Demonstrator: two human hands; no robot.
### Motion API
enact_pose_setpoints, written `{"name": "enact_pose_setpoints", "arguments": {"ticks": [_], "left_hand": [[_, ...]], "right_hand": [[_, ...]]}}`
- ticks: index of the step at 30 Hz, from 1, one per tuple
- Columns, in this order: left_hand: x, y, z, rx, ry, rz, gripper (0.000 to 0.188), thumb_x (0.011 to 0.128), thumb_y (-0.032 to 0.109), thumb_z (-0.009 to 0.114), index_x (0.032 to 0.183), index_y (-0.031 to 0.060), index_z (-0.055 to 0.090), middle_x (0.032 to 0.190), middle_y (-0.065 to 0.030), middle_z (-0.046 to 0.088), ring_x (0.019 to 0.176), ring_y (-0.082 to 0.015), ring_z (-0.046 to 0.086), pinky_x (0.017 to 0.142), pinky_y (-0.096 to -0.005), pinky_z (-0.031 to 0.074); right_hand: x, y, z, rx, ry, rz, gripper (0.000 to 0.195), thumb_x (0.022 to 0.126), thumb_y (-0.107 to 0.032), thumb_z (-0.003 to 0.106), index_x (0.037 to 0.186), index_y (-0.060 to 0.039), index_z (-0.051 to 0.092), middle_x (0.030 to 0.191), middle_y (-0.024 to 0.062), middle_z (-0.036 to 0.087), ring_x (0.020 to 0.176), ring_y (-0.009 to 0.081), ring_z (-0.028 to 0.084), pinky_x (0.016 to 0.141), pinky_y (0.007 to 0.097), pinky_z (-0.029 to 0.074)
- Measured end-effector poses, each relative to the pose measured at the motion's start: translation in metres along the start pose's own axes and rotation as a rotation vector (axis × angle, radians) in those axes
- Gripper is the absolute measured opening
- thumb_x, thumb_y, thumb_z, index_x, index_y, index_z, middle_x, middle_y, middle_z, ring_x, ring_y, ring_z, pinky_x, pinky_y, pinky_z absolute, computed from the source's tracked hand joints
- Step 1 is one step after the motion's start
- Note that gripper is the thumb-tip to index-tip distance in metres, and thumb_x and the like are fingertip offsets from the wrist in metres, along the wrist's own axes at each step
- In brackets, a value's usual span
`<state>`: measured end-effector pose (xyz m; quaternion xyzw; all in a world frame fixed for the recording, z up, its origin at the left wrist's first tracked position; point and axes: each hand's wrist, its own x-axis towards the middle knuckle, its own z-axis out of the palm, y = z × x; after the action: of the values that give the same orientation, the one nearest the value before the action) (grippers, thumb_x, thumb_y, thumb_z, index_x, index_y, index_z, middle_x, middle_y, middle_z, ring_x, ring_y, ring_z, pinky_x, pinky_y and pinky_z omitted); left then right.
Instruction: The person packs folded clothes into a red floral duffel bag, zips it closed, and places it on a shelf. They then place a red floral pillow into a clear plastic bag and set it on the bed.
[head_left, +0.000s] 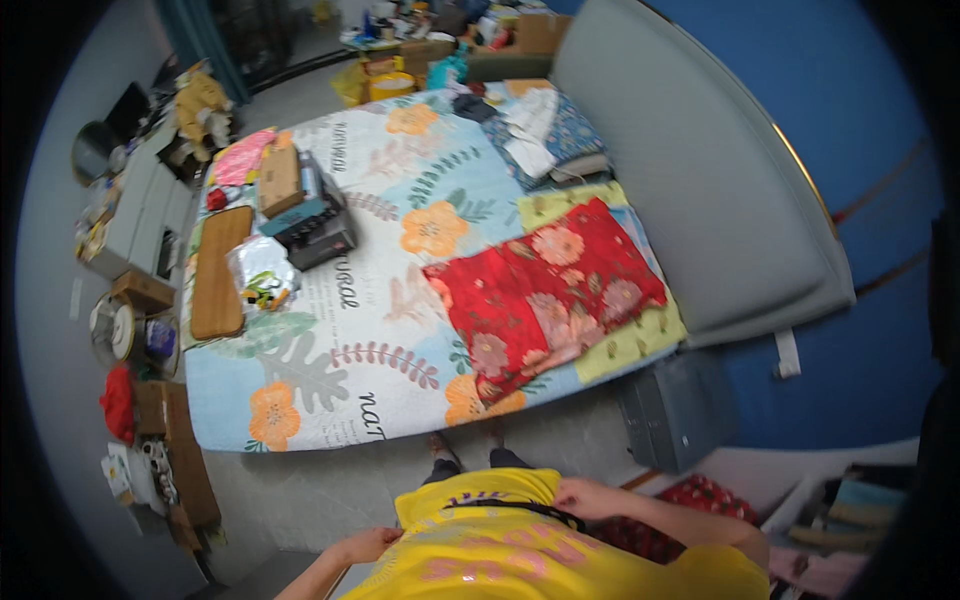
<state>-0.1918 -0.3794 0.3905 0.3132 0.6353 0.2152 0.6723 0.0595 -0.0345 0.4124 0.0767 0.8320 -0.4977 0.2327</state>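
Observation:
My right hand (589, 499) has its fingers closed on the side of the yellow T-shirt (480, 559) I wear, beside a black strap (517, 508) that crosses its front. At the shirt's other side, my left hand (373, 543) touches the fabric; its fingertips are partly hidden there. Before me is a bed with a flower-patterned cover (390, 300). A red floral pillow (555, 292) lies across its near right part, over a yellow-green cloth (645, 334).
Stacked boxes (300, 202), a wooden board (221, 274) and a clear plastic bag (262, 270) lie on the bed's left. Folded bedding (562, 135) is near the grey headboard (690, 180). A dark grey case (679, 409) stands on the floor at right; cardboard boxes (187, 457) line the left wall.

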Motion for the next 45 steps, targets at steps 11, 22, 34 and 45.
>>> {"name": "enact_pose_setpoints", "arguments": {"ticks": [11,22,34,45], "left_hand": [[0.012,0.089,-0.019,0.413,0.190,-0.100,0.024,0.080,0.025,0.057,0.092,0.0055,0.057,0.090,-0.0143,0.062,0.086,-0.0301,0.059,0.072,-0.0362,0.046],[0.058,0.112,-0.009,0.046,0.193,0.209,0.030,0.083,0.032,0.058,0.095,0.0042,0.056,0.073,-0.0061,0.058,0.067,-0.0132,0.052,0.061,-0.0277,0.042],[-0.066,0.309,0.000,0.981,0.420,0.977,0.011,0.076,0.014,0.056,0.077,0.0034,0.058,0.071,-0.0124,0.055,0.067,-0.0245,0.057,0.055,-0.0299,0.045],[-0.128,0.329,-0.027,0.504,-0.063,1.027,0.025,0.062,0.020,0.060,0.073,-0.0005,0.052,0.061,-0.0126,0.051,0.065,-0.0235,0.055,0.059,-0.0290,0.043]], "right_hand": [[-0.013,0.012,0.020,0.323,0.080,0.182,0.017,0.081,-0.016,0.057,0.077,0.0002,0.057,0.061,0.0075,0.056,0.055,0.0125,0.052,0.053,0.0281,0.042],[0.003,0.018,0.019,0.400,-0.011,0.132,0.023,0.087,-0.018,0.049,0.073,-0.0001,0.051,0.059,-0.0016,0.041,0.061,0.0054,0.037,0.053,0.0241,0.034],[0.064,-0.015,-0.026,0.373,-0.446,0.321,0.022,0.082,-0.021,0.058,0.088,-0.0017,0.066,0.067,-0.0070,0.056,0.059,0.0003,0.045,0.052,0.0177,0.037],[0.062,-0.017,0.016,0.677,-0.139,0.471,0.023,0.079,-0.020,0.062,0.067,-0.0006,0.062,0.061,-0.0026,0.056,0.058,0.0037,0.047,0.051,0.0219,0.036]]}}
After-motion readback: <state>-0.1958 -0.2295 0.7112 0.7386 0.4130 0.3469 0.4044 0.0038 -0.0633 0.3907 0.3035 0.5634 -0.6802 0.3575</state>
